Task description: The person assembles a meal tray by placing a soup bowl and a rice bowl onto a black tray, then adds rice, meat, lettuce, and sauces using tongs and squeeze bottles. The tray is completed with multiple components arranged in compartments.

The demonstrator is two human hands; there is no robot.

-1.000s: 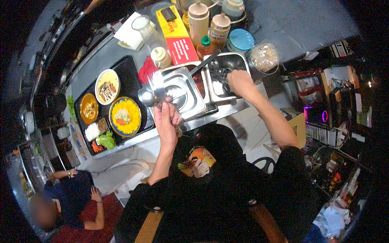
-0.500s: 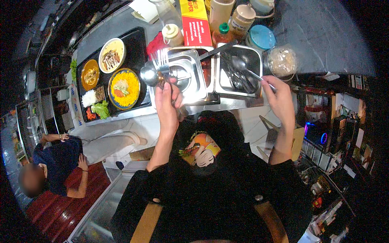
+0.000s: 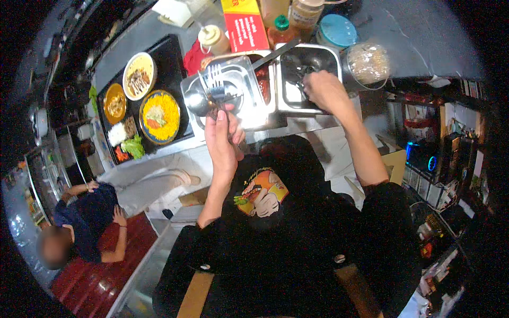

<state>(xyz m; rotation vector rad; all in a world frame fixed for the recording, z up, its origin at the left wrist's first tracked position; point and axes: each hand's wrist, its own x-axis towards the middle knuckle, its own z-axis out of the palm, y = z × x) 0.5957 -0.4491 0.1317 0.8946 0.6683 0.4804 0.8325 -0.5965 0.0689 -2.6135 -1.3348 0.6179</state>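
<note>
My left hand [image 3: 225,130] is closed round the handles of a steel spoon [image 3: 198,102] and forks [image 3: 214,78], heads pointing up over a shiny metal lid [image 3: 244,71]. To the right, my right hand [image 3: 324,91] reaches down into a rectangular steel pan [image 3: 339,69] with dark cutlery in it. Its fingers are bent together, and what they grip there is hidden. Beside this pan, partly under the lid, stands another one with reddish contents [image 3: 264,85].
On the left, a black tray [image 3: 169,58] bears a plate of yellow rice [image 3: 168,115], bowls and vegetables. Behind the pans are a squeeze bottle [image 3: 213,40], a red-yellow box [image 3: 246,26], a green-capped bottle [image 3: 281,32], a blue-lidded tub [image 3: 338,31] and a plastic-covered bowl [image 3: 368,64]. Someone [image 3: 87,222] sits lower left.
My right hand has moved left and down into the steel pan; the spoon it held is now hidden from sight. My left hand keeps its hold on the cutlery. The whole view has shifted slightly.
</note>
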